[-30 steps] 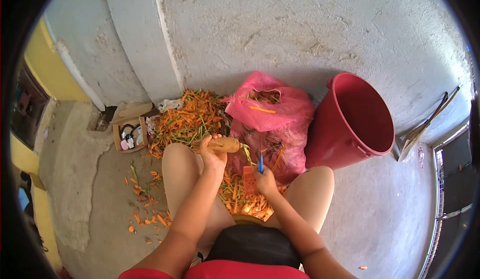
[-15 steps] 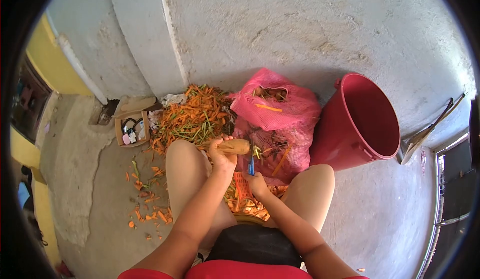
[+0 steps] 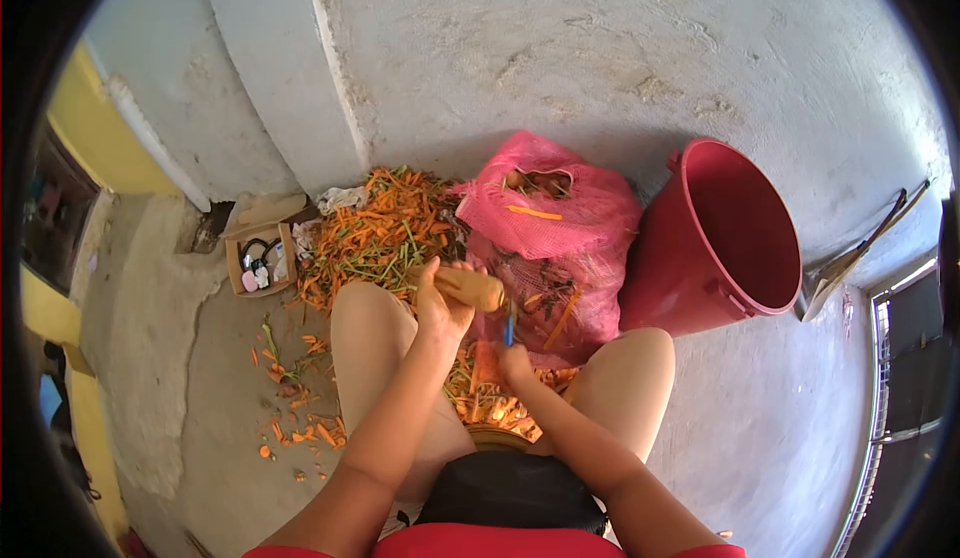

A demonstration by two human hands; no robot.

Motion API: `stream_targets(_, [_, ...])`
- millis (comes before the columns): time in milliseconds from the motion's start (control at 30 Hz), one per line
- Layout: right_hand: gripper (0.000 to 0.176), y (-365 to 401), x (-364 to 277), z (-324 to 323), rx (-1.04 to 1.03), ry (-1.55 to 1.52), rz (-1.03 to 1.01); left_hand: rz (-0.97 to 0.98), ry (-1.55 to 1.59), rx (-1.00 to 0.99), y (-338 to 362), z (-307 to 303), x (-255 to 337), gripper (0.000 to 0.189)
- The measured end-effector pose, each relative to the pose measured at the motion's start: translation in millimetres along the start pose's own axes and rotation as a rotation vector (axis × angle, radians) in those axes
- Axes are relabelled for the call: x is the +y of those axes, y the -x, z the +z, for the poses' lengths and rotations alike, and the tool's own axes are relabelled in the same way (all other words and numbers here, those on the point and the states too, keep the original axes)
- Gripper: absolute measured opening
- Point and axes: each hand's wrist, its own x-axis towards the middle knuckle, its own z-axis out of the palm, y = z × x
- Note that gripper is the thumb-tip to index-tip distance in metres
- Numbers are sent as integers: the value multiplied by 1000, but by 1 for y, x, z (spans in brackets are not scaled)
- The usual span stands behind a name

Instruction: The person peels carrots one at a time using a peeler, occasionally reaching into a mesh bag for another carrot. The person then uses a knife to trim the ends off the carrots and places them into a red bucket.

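Note:
My left hand (image 3: 440, 310) is wrapped round a thick brownish-orange root (image 3: 474, 289), which looks like a large carrot and points to the right. In my right hand (image 3: 514, 362) is a knife with a blue handle (image 3: 509, 332), held upright just right of the root's end; its blade is blurred. Orange pieces (image 3: 487, 393) lie in a container between my legs, below both hands. Part of a red-orange perforated object (image 3: 486, 362) shows beside my right hand. Behind the hands stands a pink mesh sack (image 3: 560, 258) with roots visible in its opening.
A heap of orange and green peelings (image 3: 385, 233) lies against the wall. Left of it is a cardboard box (image 3: 262, 261) with small items. A large red bin (image 3: 665, 258) stands right of the sack. Scraps (image 3: 300, 398) are scattered on the floor at left.
The root has tilted, its right end now slightly lower, and my left-hand fingers have shifted on it. The knife has moved a little right and down from the root's end.

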Motion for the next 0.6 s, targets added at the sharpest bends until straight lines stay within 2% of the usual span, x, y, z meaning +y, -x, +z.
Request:
stream_targets(33, [23,5,-26,0,-4,-71,-24,-64,-75,67,2,-3,-1,21])
stream_targets(100, [23,34,-84,-3,136,-24,-27,-198,-227,202,6,-9,-5,26])
stream_targets(133, [24,41,-101,-8,179,46,-39,-227,-275,160,-2,-24,-7,30])
stream_targets(167, [26,45,-112,-9,226,-76,-135,-261,-327,129,-1,-26,-7,31])
stream_targets(233, [23,41,-123,-23,307,-61,-198,-335,-433,63,-1,-27,-11,32])
stream_targets(300, [20,21,-120,-37,319,-283,-227,-371,-551,22,-1,-29,-12,36])
stream_targets(367, [24,41,-149,-37,357,-289,-289,-421,-643,-14,2,-32,-10,40])
stream_targets(433, [24,47,-162,-40,376,-330,-309,-491,-684,55,11,-24,-13,37])
stream_targets(500, [26,51,-166,-41,343,-334,-335,-588,-667,84,12,-26,-19,35])
stream_targets(567, [24,52,-168,-37,330,-339,-362,-615,-753,11,19,-25,-22,33])
stream_targets(600, [22,60,-174,-35,396,-122,-319,-624,-784,-27,17,-28,-24,32])
